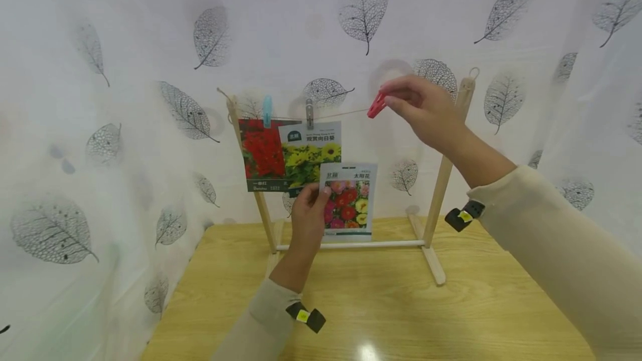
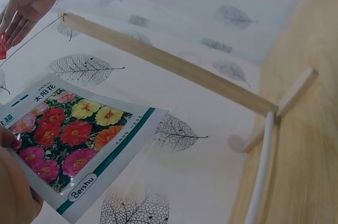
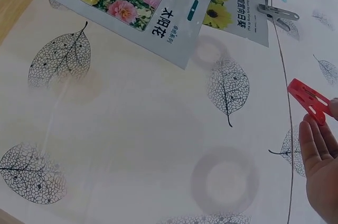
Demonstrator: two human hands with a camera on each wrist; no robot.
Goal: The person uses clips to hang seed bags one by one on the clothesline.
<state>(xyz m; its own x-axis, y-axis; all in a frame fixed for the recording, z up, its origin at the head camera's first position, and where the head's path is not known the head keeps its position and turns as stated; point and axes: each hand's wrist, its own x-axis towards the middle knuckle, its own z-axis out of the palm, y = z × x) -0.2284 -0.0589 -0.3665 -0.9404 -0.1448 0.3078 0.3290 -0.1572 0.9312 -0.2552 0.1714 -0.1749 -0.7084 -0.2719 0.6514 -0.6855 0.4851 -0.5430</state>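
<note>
My left hand (image 1: 307,217) pinches a seed packet (image 1: 348,202) by its left edge, thumb on the front; pink, red and yellow flowers are printed on it. The packet is below the string (image 1: 353,112). Up at the string, my right hand (image 1: 426,107) pinches a red clothespin (image 1: 376,105) between thumb and fingers. In the right wrist view that clothespin (image 3: 310,100) has its tip right at the string. Left of it, a blue clothespin (image 1: 267,111) holds a red-flower packet (image 1: 261,152), and a grey clothespin (image 1: 309,114) holds a yellow-flower packet (image 1: 313,152).
A wooden stand with a left post (image 1: 264,219), a right post (image 1: 446,174) and a white lower bar (image 1: 391,244) carries the string. It stands on a wooden table (image 1: 371,299). Behind it hangs a white curtain (image 1: 301,38) with a leaf print.
</note>
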